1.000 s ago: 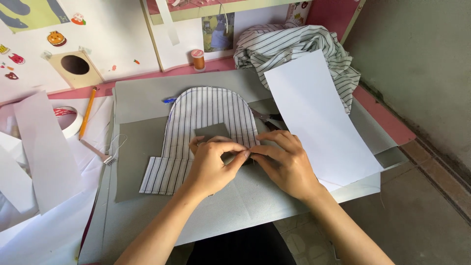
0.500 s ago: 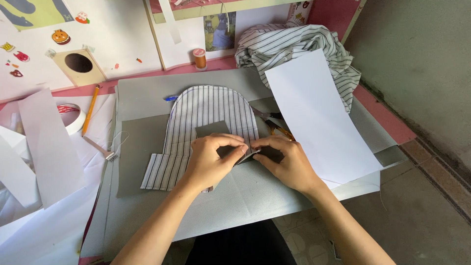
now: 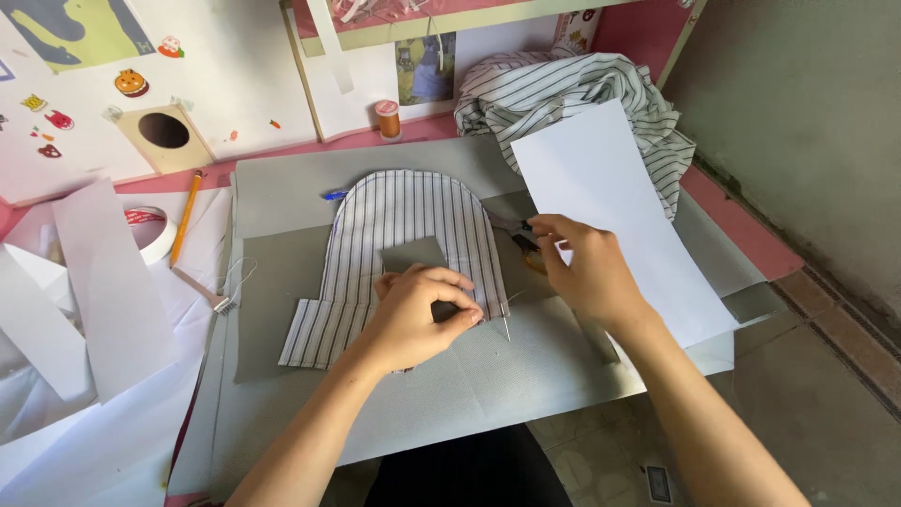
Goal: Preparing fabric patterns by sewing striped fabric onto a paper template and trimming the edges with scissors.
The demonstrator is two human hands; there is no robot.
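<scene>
Both hands bent low: my left hand (image 3: 419, 314) pinches the grey patch (image 3: 413, 255) onto striped fabric (image 3: 399, 225); right hand (image 3: 587, 268) grips scissors (image 3: 522, 239).

Striped cloth with a round top, a small grey patch and a needle

The striped cloth piece (image 3: 404, 235) lies flat on a grey sheet, with thin dark lines on white, a rounded top and a wider flap at the bottom left. A small grey patch (image 3: 413, 255) sits on its middle, partly hidden. A thin needle (image 3: 505, 324) pokes out by its right edge, pointing down.
</scene>
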